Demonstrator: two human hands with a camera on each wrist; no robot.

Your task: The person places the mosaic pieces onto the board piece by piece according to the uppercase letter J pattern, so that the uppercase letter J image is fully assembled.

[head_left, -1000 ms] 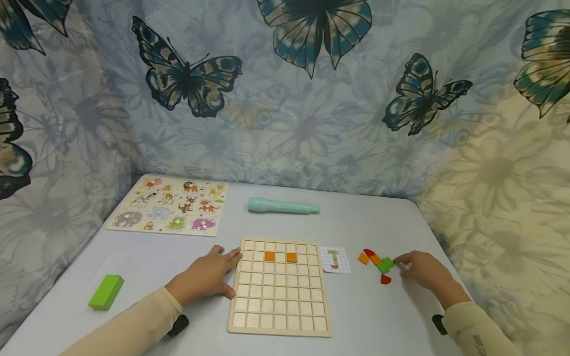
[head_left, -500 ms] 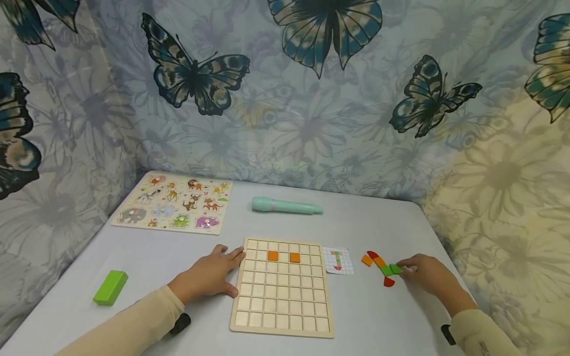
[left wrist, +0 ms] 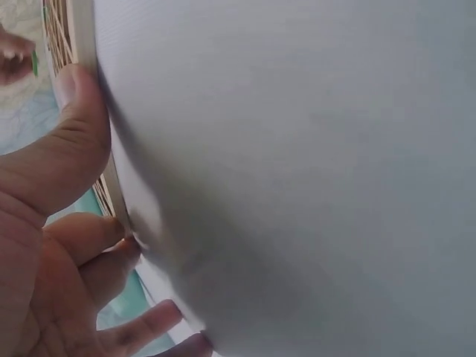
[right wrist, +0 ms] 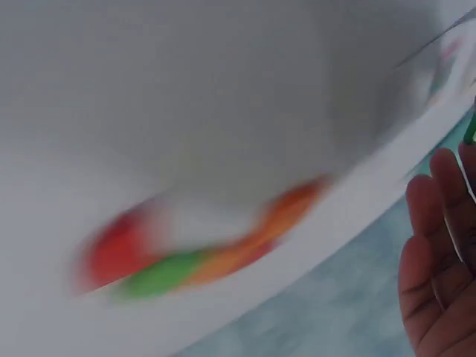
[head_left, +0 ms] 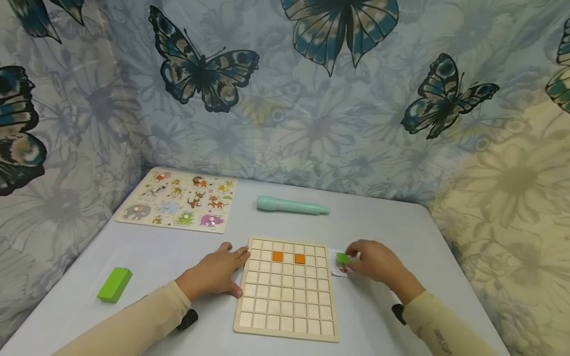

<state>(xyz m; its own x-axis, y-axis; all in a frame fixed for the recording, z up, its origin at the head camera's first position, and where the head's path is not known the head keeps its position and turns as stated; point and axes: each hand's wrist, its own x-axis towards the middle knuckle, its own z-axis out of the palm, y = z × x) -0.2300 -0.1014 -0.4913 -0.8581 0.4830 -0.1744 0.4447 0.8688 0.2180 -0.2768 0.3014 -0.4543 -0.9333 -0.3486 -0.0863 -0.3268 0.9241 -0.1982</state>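
A wooden grid board (head_left: 287, 296) lies flat, with an orange square tile (head_left: 278, 256) and another orange square tile (head_left: 300, 258) in its second row. My left hand (head_left: 213, 274) rests along the board's left edge, thumb and fingertips touching the rim; the left wrist view has the thumb (left wrist: 78, 134) against it. My right hand (head_left: 378, 262) pinches a green square tile (head_left: 342, 258) over the small pattern card (head_left: 335, 269), partly covering the card. In the right wrist view, loose red, green and orange tiles (right wrist: 167, 274) lie blurred on the table; my right arm and hand hide them in the head view.
An animal puzzle board (head_left: 178, 200) lies at the back left. A mint-green pen-like tube (head_left: 291, 205) is behind the grid board. On the left sits a green block (head_left: 115, 285). Butterfly-print cloth (head_left: 311, 133) rises behind the white table (head_left: 378, 220).
My right hand has picked up a green tile from the loose group and moved left with it to above the card. My left hand stays on the board's edge. The head view has shifted slightly.
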